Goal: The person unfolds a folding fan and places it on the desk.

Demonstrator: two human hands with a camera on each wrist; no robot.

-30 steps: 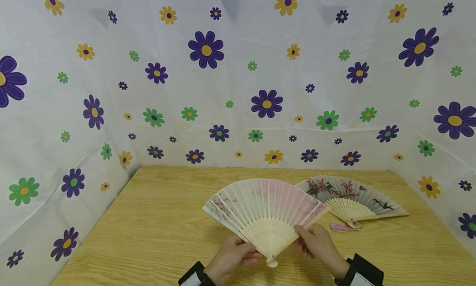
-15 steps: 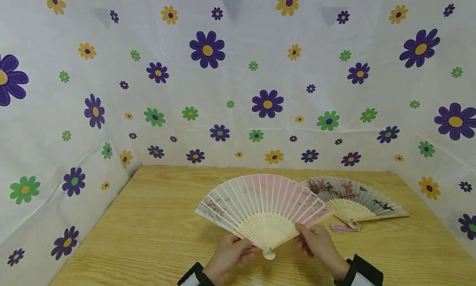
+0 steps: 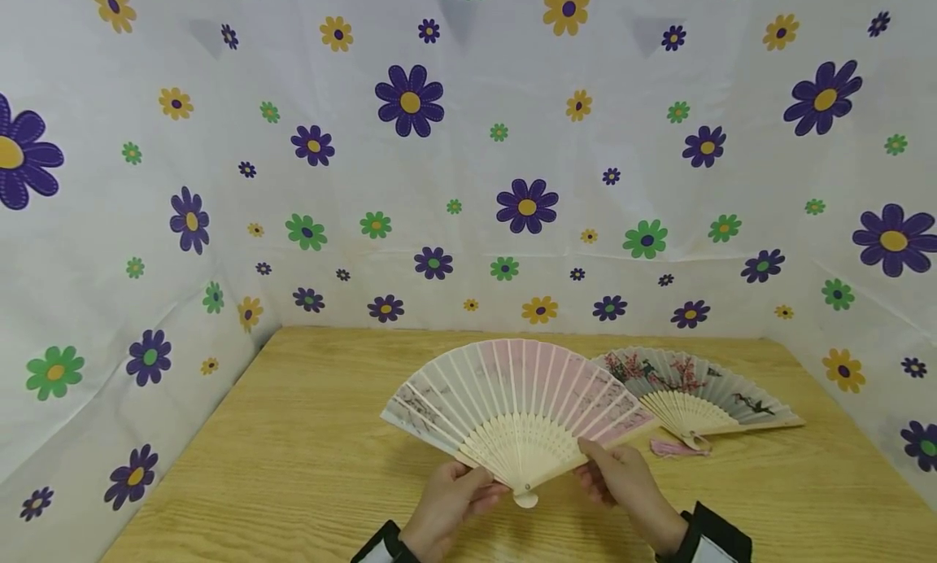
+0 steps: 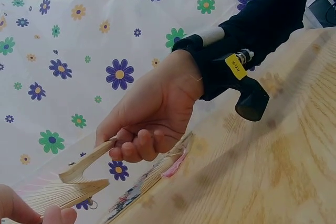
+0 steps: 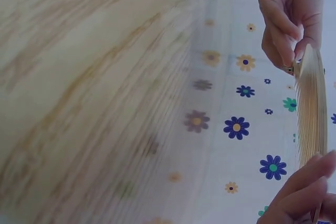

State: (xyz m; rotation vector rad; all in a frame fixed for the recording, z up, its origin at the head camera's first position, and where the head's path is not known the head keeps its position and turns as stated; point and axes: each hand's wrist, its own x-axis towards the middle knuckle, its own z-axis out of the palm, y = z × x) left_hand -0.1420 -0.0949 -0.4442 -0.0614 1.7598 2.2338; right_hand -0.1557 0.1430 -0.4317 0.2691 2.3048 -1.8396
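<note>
An unfolded folding fan (image 3: 521, 384), pale on its left and pink on its right, is held up at an angle above the table in the head view. Its ribs are cream coloured and meet at a pivot at the bottom. My left hand (image 3: 448, 498) pinches the left outer rib near the pivot. On the opposite side, my right hand (image 3: 628, 480) grips the right outer rib between thumb and fingers. The left wrist view shows the right hand (image 4: 152, 111) bent round that rib, with left fingertips (image 4: 16, 208) at the corner. The fan appears edge-on in the right wrist view.
A second open fan (image 3: 684, 372), grey with red blossoms, lies on the wooden table (image 3: 307, 433) at the back right, partly behind the held fan. Its pink tassel (image 3: 679, 448) lies by its pivot. A flower-printed white cloth (image 3: 468, 164) walls the back and sides.
The held fan has risen slightly and shifted a little left, tilting so its face and right side show wider. Both hands keep their hold. The second fan stays in place.
</note>
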